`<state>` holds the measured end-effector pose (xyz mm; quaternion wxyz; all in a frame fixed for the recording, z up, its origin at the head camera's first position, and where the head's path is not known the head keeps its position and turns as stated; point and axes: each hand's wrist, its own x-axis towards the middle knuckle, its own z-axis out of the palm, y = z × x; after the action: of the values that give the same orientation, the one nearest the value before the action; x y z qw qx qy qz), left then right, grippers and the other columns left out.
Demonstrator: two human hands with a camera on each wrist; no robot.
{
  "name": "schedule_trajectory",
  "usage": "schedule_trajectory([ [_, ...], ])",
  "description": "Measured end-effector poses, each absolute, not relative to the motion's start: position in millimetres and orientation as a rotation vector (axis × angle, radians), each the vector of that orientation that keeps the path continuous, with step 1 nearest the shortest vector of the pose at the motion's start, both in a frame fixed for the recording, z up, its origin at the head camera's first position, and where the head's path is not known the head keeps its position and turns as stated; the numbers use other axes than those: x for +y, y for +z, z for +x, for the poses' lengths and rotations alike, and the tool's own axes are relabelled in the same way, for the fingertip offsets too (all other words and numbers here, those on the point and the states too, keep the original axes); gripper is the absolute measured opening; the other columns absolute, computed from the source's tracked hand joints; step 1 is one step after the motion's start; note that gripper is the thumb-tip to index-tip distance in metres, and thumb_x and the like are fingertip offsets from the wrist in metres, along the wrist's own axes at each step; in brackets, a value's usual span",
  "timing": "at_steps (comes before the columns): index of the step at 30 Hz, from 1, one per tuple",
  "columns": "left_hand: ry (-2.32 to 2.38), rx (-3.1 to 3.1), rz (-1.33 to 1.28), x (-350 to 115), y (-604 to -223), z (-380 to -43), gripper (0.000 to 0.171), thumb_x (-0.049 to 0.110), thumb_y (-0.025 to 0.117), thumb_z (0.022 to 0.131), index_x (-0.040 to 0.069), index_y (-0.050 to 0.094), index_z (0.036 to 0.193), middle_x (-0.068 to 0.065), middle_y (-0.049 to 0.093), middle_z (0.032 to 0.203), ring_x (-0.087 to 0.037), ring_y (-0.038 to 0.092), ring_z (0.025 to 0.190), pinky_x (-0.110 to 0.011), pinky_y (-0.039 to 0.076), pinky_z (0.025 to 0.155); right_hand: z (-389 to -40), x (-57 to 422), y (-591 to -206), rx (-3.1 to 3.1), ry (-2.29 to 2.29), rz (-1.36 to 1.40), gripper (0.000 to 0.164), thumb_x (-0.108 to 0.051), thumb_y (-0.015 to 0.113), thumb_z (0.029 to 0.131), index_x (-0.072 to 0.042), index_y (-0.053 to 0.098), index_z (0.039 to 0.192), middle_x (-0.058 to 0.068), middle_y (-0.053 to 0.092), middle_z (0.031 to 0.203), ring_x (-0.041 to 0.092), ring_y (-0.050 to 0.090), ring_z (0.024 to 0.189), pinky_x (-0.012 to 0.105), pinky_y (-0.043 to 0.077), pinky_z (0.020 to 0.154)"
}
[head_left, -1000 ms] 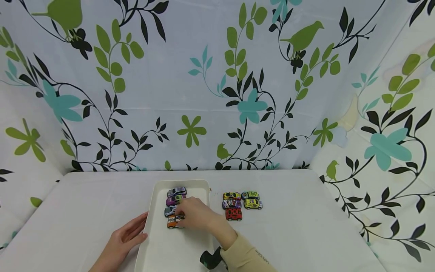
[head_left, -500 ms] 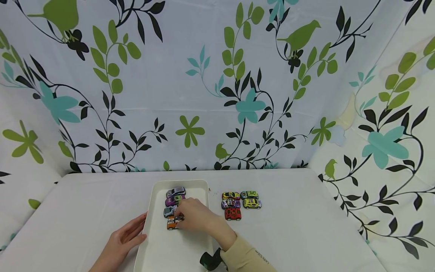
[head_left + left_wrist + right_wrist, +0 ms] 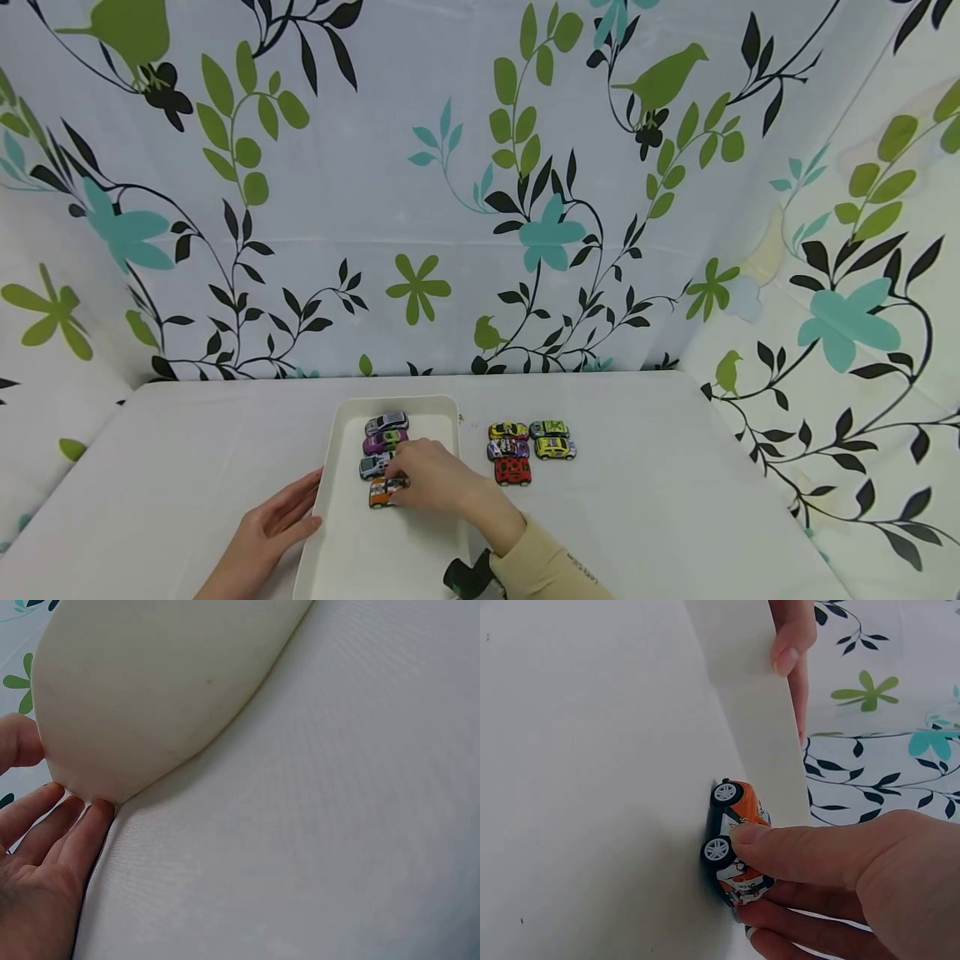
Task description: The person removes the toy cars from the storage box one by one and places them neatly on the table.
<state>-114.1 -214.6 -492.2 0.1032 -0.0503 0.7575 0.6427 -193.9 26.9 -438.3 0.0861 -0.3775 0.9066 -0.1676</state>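
In the head view a white tray (image 3: 375,550) stands on the table. Along its left part, a silver car (image 3: 386,422), a purple-and-green car (image 3: 386,441) and a blue-grey car (image 3: 375,466) form a column. Nearest the person in that column is an orange-and-white toy car (image 3: 739,844); my right hand (image 3: 431,479) pinches it between thumb and fingers, covering part of it. Its wheels are at the tray floor. My left hand (image 3: 266,529) touches the tray's left side from outside, with fairly straight fingers (image 3: 94,832) against the wall.
Right of the tray, several toy cars sit grouped on the white table (image 3: 660,500), among them a red car (image 3: 513,472) and a yellow car (image 3: 555,448). A dark device (image 3: 467,577) is at the right wrist. Patterned cloth (image 3: 465,317) hangs behind.
The orange-and-white car has shifted very slightly toward the person, away from the blue-grey car, in the right hand's pinch. The left hand stays at the tray's side.
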Motion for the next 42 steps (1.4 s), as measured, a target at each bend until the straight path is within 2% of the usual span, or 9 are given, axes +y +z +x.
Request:
schedule_trajectory([
  [6,1.914,2.222,-0.140,-215,-494,-115,0.072,0.025,0.069,0.095,0.006,0.034,0.155,-0.016,0.034,0.159,0.012,0.048,0.119,-0.026,0.052,0.100,-191,27,-436,2.706,-0.485,-1.121,0.017,-0.018,0.078,0.087,-0.014,0.079,0.104,-0.008,0.068,0.094,0.000,0.055,0.083,0.014,0.048,0.073],
  [12,1.901,2.213,-0.160,-216,-495,-117,0.073,0.026,0.069,0.095,0.006,0.033,0.155,-0.016,0.033,0.160,0.003,0.048,0.126,-0.027,0.052,0.100,-188,31,-434,2.704,-0.479,-1.137,0.018,-0.018,0.079,0.087,-0.014,0.078,0.104,-0.008,0.069,0.097,0.001,0.058,0.088,0.015,0.050,0.079],
  [21,1.938,2.209,-0.118,-217,-496,-115,0.072,0.023,0.069,0.095,0.003,0.033,0.155,-0.018,0.033,0.160,0.018,0.049,0.112,-0.023,0.053,0.098,-185,39,-432,2.675,-0.486,-1.176,0.015,-0.013,0.079,0.085,-0.011,0.077,0.100,-0.006,0.068,0.093,0.001,0.055,0.081,0.013,0.047,0.073],
  [25,1.953,2.200,-0.113,-216,-495,-115,0.072,0.022,0.068,0.095,0.003,0.032,0.155,-0.018,0.033,0.159,0.019,0.049,0.111,-0.023,0.053,0.098,-183,46,-431,2.673,-0.476,-1.170,0.015,-0.013,0.079,0.085,-0.012,0.078,0.101,-0.006,0.067,0.092,0.001,0.055,0.080,0.014,0.047,0.071],
  [32,1.949,2.201,-0.107,-217,-494,-116,0.072,0.022,0.069,0.095,0.003,0.033,0.155,-0.017,0.033,0.160,0.019,0.049,0.112,-0.019,0.053,0.096,-178,60,-427,2.704,-0.497,-1.128,0.019,-0.015,0.079,0.086,-0.015,0.077,0.104,-0.009,0.068,0.098,-0.001,0.058,0.087,0.013,0.049,0.077],
  [42,1.943,2.192,-0.110,-218,-494,-116,0.072,0.022,0.068,0.096,0.003,0.032,0.155,-0.018,0.032,0.160,0.019,0.049,0.112,-0.023,0.053,0.098,-175,75,-424,2.682,-0.624,-1.094,0.021,-0.017,0.079,0.086,-0.015,0.076,0.107,-0.009,0.068,0.096,-0.001,0.057,0.082,0.011,0.047,0.070],
])
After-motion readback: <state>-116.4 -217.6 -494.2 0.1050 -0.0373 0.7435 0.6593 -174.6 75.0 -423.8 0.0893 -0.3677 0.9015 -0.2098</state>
